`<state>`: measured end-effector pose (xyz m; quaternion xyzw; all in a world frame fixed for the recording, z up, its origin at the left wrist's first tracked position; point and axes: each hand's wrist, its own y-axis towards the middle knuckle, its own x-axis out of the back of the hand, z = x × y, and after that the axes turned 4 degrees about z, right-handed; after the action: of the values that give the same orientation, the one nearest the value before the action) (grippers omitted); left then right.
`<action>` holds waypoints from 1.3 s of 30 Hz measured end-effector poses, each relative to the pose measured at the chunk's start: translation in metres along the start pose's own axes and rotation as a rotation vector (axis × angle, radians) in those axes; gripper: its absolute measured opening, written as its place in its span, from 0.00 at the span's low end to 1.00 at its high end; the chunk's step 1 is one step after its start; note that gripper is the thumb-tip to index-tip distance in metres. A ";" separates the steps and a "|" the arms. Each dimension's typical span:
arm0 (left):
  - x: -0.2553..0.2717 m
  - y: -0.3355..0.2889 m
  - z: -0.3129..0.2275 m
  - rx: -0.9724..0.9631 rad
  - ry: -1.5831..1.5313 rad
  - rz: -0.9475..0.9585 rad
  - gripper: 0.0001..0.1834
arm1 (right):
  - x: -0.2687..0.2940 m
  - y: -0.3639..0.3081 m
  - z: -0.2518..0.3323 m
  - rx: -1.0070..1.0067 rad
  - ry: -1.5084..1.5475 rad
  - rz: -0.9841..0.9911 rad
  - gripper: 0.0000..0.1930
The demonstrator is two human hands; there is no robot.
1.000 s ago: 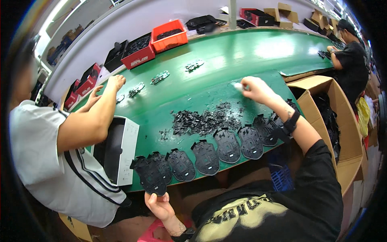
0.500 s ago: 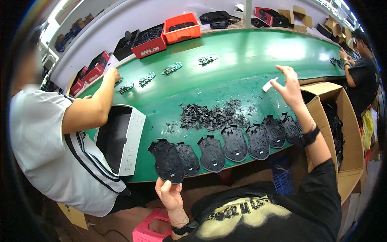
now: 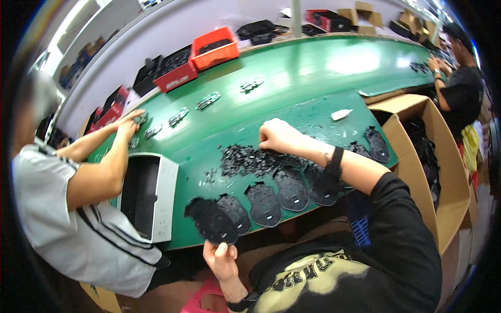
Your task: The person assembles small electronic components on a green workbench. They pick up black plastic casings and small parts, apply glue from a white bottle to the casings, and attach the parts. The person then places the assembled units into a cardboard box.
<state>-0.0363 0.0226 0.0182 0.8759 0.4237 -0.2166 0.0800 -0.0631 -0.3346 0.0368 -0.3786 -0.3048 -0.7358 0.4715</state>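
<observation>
1. Far left, a co-worker in a pale short-sleeved top with dark stripes (image 3: 44, 193) is seen, both hands held close together over a long green tabletop (image 3: 308, 68), right by a loose row of small green circuit boards (image 3: 207, 101).
2. Next to that, a white cardboard box with a dark inside (image 3: 166, 201) is parked open at the near edge.
3. Along the back, red-sided cartons (image 3: 180, 78) and an orange plastic bin (image 3: 219, 59) are lined up, black bits piled in the bin.
4. Then the left hand (image 3: 222, 259): a black shield-shaped plastic plate (image 3: 210, 219) is pinched by its lower end between thumb and fingers, so that grip is definitely closed. The plate is held tilted at the near edge, partly covering its neighbour, and is a bit blurred.
5. Mid-table, a heap of small black plastic pieces (image 3: 241, 160) is spread out.
6. The right hand (image 3: 278, 136) is held at the heap's right part, fingers curled down; whether anything's gripped can't be told, as the fingertips are hidden.
7. Below, a row of similar black plates (image 3: 263, 205) is laid along the near edge, partly hidden by the right forearm.
8. Beyond that forearm, a small white plastic bottle with a pointed tip (image 3: 341, 115) is laid on its side.
9. Far right, a big open brown cardboard box (image 3: 454, 182) is seen, black stuff inside, with another co-worker in a black top (image 3: 462, 96) behind it.
</observation>
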 end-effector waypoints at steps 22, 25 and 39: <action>-0.082 0.046 0.012 0.309 -0.046 0.272 0.22 | 0.051 -0.127 0.039 -0.129 1.069 -0.132 0.08; -0.114 0.051 0.012 0.291 0.012 0.343 0.22 | 0.048 -0.148 0.057 -0.243 1.145 -0.299 0.07; -0.143 0.043 0.044 0.224 0.095 0.515 0.24 | -0.003 -0.150 0.039 -0.217 1.354 -0.356 0.12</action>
<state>-0.0952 -0.1197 0.0414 0.9673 0.1639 -0.1930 0.0153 -0.1905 -0.2463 0.0412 0.1730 0.0732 -0.9016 0.3896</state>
